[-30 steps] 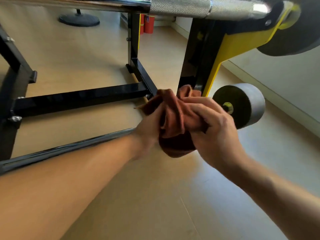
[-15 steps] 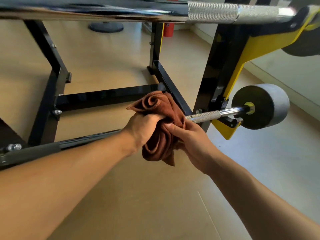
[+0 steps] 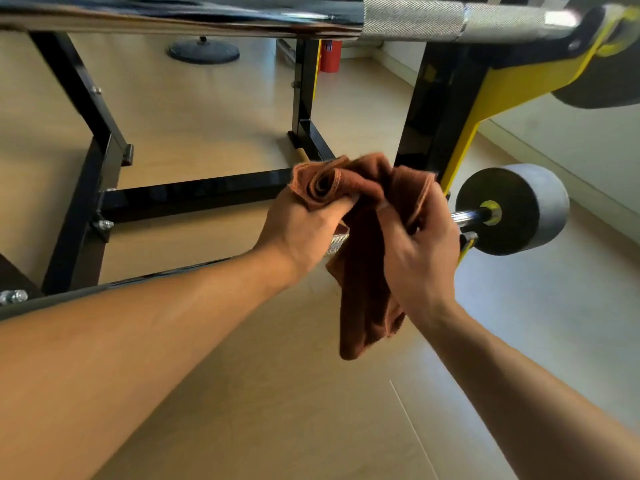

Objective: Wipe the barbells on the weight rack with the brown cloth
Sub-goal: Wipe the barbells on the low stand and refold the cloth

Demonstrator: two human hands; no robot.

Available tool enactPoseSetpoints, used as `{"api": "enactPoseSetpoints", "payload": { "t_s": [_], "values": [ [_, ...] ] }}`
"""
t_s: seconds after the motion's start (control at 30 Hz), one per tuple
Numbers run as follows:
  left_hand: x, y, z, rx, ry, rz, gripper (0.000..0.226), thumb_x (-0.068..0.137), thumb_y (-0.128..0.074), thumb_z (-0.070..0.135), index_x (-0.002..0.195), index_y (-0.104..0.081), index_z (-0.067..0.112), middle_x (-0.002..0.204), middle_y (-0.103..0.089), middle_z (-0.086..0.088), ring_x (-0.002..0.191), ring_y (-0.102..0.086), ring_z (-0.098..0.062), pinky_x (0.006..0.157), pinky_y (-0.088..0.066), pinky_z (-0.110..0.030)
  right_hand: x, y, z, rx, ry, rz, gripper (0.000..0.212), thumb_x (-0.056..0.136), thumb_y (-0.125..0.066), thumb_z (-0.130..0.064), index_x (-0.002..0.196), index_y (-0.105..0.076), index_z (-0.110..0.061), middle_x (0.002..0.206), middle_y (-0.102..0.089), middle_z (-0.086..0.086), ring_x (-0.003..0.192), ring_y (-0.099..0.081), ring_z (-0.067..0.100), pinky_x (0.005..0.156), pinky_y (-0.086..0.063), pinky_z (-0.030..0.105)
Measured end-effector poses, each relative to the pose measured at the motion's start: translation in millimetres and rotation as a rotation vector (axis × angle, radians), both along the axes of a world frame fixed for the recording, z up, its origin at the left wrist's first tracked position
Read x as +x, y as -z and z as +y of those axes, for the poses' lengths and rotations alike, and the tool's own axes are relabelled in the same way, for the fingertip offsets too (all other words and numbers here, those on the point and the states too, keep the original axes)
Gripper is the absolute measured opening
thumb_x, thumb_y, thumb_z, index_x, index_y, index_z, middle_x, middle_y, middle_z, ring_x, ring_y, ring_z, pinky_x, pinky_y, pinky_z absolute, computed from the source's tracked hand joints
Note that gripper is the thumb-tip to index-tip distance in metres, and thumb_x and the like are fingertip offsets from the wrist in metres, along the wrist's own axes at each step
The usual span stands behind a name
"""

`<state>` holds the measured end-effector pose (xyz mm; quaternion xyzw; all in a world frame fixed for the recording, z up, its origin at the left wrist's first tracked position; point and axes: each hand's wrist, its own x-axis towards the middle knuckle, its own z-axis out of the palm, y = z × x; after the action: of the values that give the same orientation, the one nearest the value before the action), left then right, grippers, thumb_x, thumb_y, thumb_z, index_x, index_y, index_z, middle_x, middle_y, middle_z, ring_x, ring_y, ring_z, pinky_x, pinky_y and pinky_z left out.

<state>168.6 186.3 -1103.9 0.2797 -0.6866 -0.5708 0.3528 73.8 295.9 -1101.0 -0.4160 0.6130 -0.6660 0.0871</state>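
Both hands have lifted off the lower barbell (image 3: pixel 467 216) since half a second ago, when the left hand was closed round the cloth on the bar's knurled section; now the brown cloth (image 3: pixel 360 271) is held just above and in front of that bar, and a short stretch of knurling shows between the wrists. The left hand (image 3: pixel 304 230) pinches a rolled, bunched corner of the cloth between thumb and curled fingers. The right hand (image 3: pixel 419 258) grips the other upper edge, fingers folded over it, so the rest of the cloth hangs down in a loose fold between the two. Held this way, the cloth looks as if it is being regathered or turned to a fresh face before going back onto metal. The lower barbell rests in the yellow hook of the black weight rack (image 3: pixel 440 109), its grey end weight (image 3: pixel 516 209) out to the right. The upper barbell (image 3: pixel 412 19) lies across the top of the view in its own yellow cradle, above the hands and well apart from the cloth.
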Motion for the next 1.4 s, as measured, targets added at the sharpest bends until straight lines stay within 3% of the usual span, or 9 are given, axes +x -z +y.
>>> {"api": "enactPoseSetpoints", "payload": {
  "t_s": [0.07, 0.2, 0.33, 0.4, 0.63, 0.83, 0.97, 1.17, 1.4],
  "values": [
    [-8.6, -1.9, -4.7, -0.066, -0.1, -0.217, 0.044, 0.089, -0.063, 0.054, 0.125, -0.063, 0.03, 0.112, -0.071, 0.007, 0.098, -0.067, -0.015, 0.086, -0.057, -0.04, -27.8, -5.6, -21.1, 0.172, 0.077, 0.089, 0.023, 0.099, -0.064, -0.02, 0.121, -0.061, -0.013, 0.103, -0.068, -0.008, 0.095, -0.069, 0.004, 0.084, -0.06, 0.029],
    [3.7, 18.9, -21.3, -0.154, 0.007, -0.822, 0.083, 0.085, -0.059, 0.069, 0.152, -0.032, 0.028, 0.142, -0.054, -0.002, 0.115, -0.055, -0.021, 0.092, -0.041, -0.03, -83.2, -3.6, -52.2, 1.155, 0.114, 0.599, 0.092, 0.085, -0.072, -0.055, 0.156, -0.027, -0.02, 0.15, -0.045, 0.011, 0.136, -0.044, 0.036, 0.113, -0.037, 0.054],
    [34.1, 50.1, -27.3, -0.643, 0.251, -1.35, 0.105, 0.074, -0.07, 0.065, 0.154, -0.013, 0.03, 0.147, -0.041, -0.001, 0.129, -0.045, -0.026, 0.105, -0.04, -0.044, -87.9, 17.9, -49.2, 1.253, -0.331, 0.936, 0.094, 0.07, -0.089, -0.05, 0.147, -0.036, -0.034, 0.139, -0.052, -0.006, 0.126, -0.046, 0.02, 0.109, -0.035, 0.04],
    [34.1, 50.7, -28.7, -0.689, 0.306, -1.346, 0.113, 0.075, -0.075, 0.052, 0.156, -0.002, 0.026, 0.151, -0.033, -0.002, 0.136, -0.037, -0.026, 0.11, -0.035, -0.046, -91.1, 31.7, -51.7, 1.151, -0.332, 0.961, 0.089, 0.07, -0.086, -0.054, 0.144, -0.039, -0.04, 0.135, -0.054, -0.01, 0.129, -0.046, 0.019, 0.112, -0.032, 0.041],
    [24.3, 40.8, -36.6, -0.489, 0.413, -1.417, 0.123, 0.07, -0.082, 0.047, 0.157, 0.003, 0.027, 0.159, -0.02, -0.002, 0.142, -0.027, -0.028, 0.114, -0.03, -0.047, -36.0, 60.4, -92.7, 0.831, -0.344, 1.159, 0.034, 0.085, -0.07, -0.05, 0.112, -0.058, -0.033, 0.097, -0.06, -0.01, 0.092, -0.058, 0.012, 0.082, -0.05, 0.032],
    [26.0, 32.1, -45.1, -0.375, 0.462, -1.313, 0.116, 0.074, -0.081, 0.047, 0.157, -0.003, 0.031, 0.153, -0.03, 0.002, 0.136, -0.033, -0.024, 0.11, -0.034, -0.036, -125.2, 49.1, -71.6, 1.128, -0.237, 1.089, 0.027, 0.086, -0.072, -0.032, 0.104, -0.054, -0.042, 0.092, -0.059, -0.017, 0.087, -0.063, 0.012, 0.057, -0.035, 0.02],
    [29.0, 42.2, -40.6, -0.53, 0.424, -1.37, 0.124, 0.067, -0.08, 0.058, 0.156, 0.001, 0.029, 0.157, -0.02, 0.006, 0.143, -0.024, -0.022, 0.113, -0.028, -0.04, -162.7, 55.3, -54.8, 1.126, -0.162, 1.09, 0.035, 0.087, -0.075, -0.027, 0.113, -0.053, -0.036, 0.101, -0.059, -0.012, 0.09, -0.06, 0.014, 0.066, -0.043, 0.021],
    [22.0, 37.3, -39.9, -0.488, 0.482, -1.421, 0.131, 0.069, -0.082, 0.05, 0.158, 0.01, 0.021, 0.165, 0.003, 0.002, 0.15, -0.009, -0.027, 0.117, -0.023, -0.041, -82.6, 64.2, -71.9, 0.862, -0.23, 1.132, 0.035, 0.084, -0.076, -0.039, 0.114, -0.059, -0.031, 0.104, -0.057, -0.01, 0.098, -0.053, 0.013, 0.077, -0.043, 0.027],
    [20.0, 28.2, -51.4, -0.224, 0.519, -1.326, 0.124, 0.068, -0.087, 0.038, 0.158, -0.001, 0.03, 0.155, -0.024, -0.001, 0.122, -0.036, -0.021, 0.109, -0.038, -0.036, -81.8, 64.7, -78.3, 0.9, -0.253, 1.185, 0.031, 0.086, -0.07, -0.039, 0.112, -0.055, -0.036, 0.099, -0.059, -0.014, 0.093, -0.056, 0.009, 0.081, -0.044, 0.03]
  ]
}}
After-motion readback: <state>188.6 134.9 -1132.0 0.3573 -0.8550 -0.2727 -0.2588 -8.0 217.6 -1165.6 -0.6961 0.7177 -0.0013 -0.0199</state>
